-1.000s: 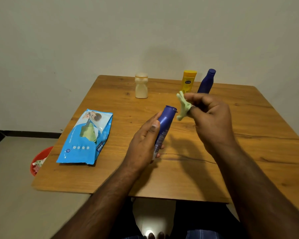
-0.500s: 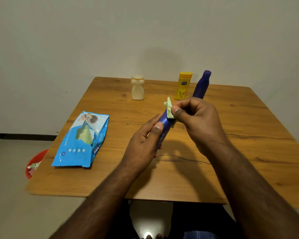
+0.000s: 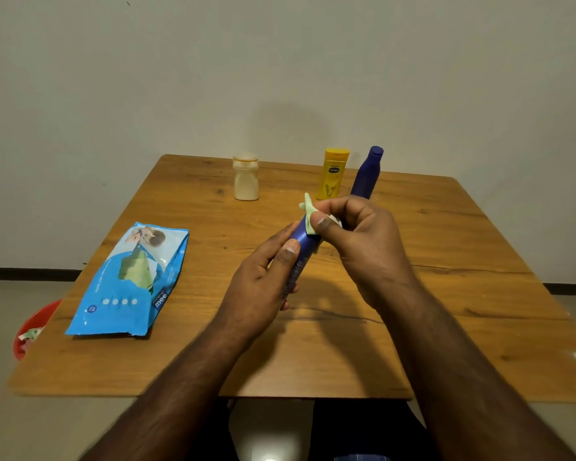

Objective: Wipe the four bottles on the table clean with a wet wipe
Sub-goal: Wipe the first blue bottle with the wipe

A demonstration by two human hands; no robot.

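My left hand [image 3: 263, 281] grips a slim blue bottle [image 3: 300, 247] above the middle of the wooden table [image 3: 446, 294], tilted with its top away from me. My right hand [image 3: 363, 241] pinches a pale green wet wipe [image 3: 310, 214] round the bottle's upper end. Three other bottles stand at the table's far side: a cream one [image 3: 246, 177], a yellow one [image 3: 333, 173] and a tall dark blue one [image 3: 366, 173], whose base is hidden behind my right hand.
A blue pack of wet wipes [image 3: 130, 284] lies flat on the table's left side. A red bin [image 3: 30, 331] with used wipes sits on the floor beyond the left edge. A plain wall stands behind the table.
My right hand brought the wipe from beside the bottle's top onto its upper end and has slid it slightly down the bottle. The left hand kept its grip.
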